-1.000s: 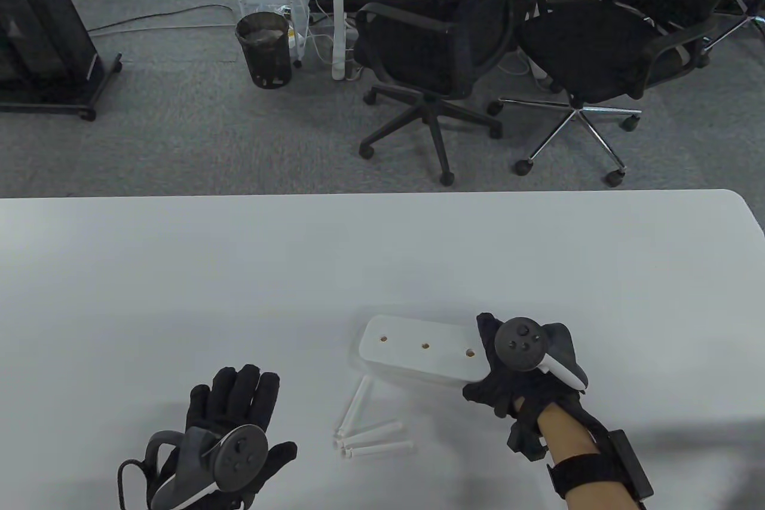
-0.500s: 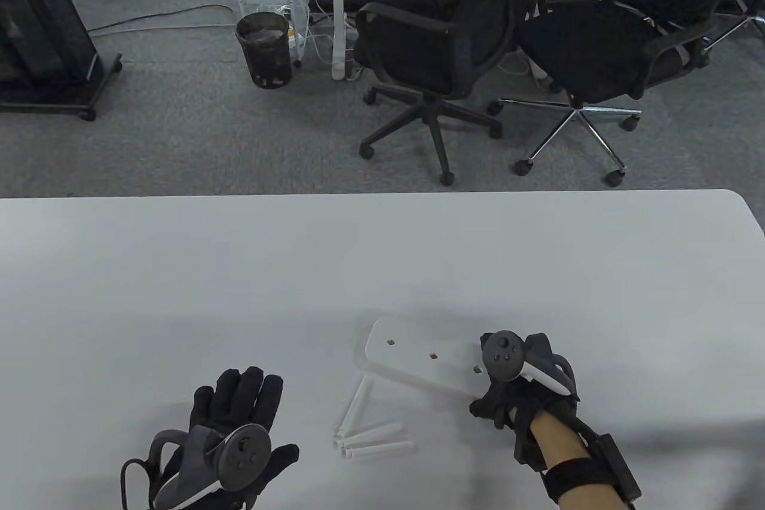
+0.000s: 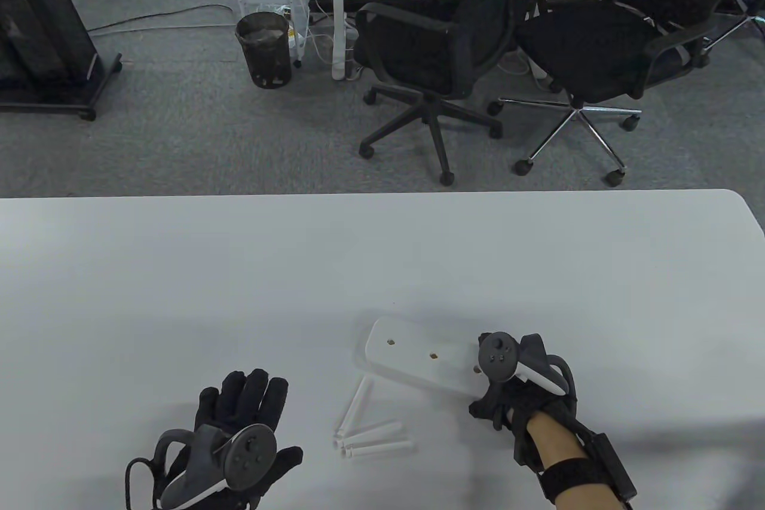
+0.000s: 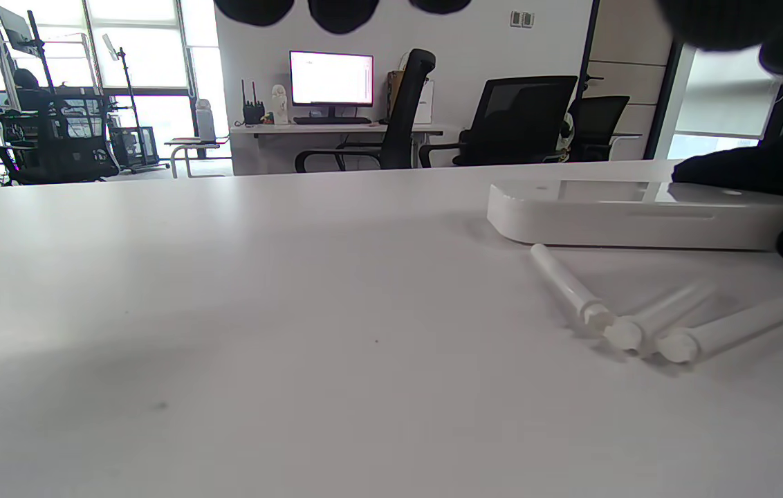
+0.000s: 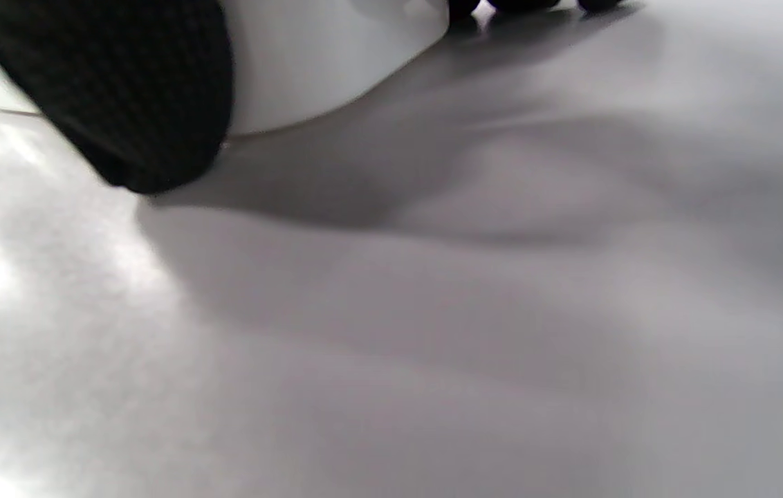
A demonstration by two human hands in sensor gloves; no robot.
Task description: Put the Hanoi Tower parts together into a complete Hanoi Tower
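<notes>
A white base board (image 3: 412,357) with three peg holes lies flat on the white table (image 3: 179,271). My right hand (image 3: 508,390) grips its right end, thumb on the near side and fingers over the far edge; the board also shows in the left wrist view (image 4: 613,214) and in the right wrist view (image 5: 322,62). Three white pegs (image 3: 370,432) lie loose in a fan just in front of the board, also seen in the left wrist view (image 4: 640,311). My left hand (image 3: 245,414) rests flat on the table, fingers spread, empty, left of the pegs.
The table's far edge (image 3: 358,194) runs across the middle of the table view. Two black office chairs (image 3: 442,49) and a bin (image 3: 264,46) stand on the floor beyond it.
My right hand lowered the board's right end from a raised tilt down onto the table and drew it slightly nearer. My left hand shifted slightly right.
</notes>
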